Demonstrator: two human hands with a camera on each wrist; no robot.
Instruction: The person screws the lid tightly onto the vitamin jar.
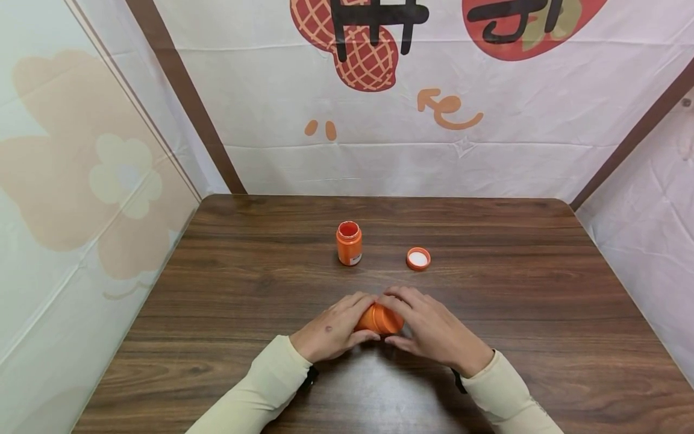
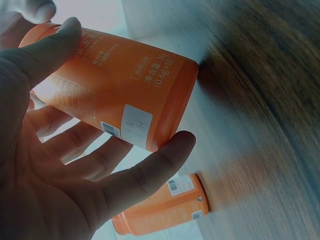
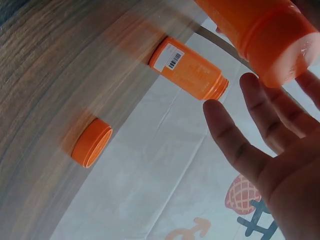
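My left hand [image 1: 336, 328] grips an orange plastic bottle [image 2: 115, 85] between thumb and curled fingers. The bottle tilts above the table, its capped end pointing right, and a label with handwriting shows low on its side. My right hand [image 1: 436, 331] is around the orange cap [image 3: 285, 55] with fingers spread and loosely bent. In the right wrist view those fingers lie beside the cap; whether a fingertip touches it is hard to tell. Farther back, a second orange bottle [image 1: 349, 244] stands upright without a cap. Its inside is red.
A loose orange cap [image 1: 418, 258] with a white inside lies on the wooden table [image 1: 244, 289], right of the standing bottle. Behind the table hangs a white printed cloth [image 1: 260, 90], and more cloth [image 1: 65, 253] rises along the left side.
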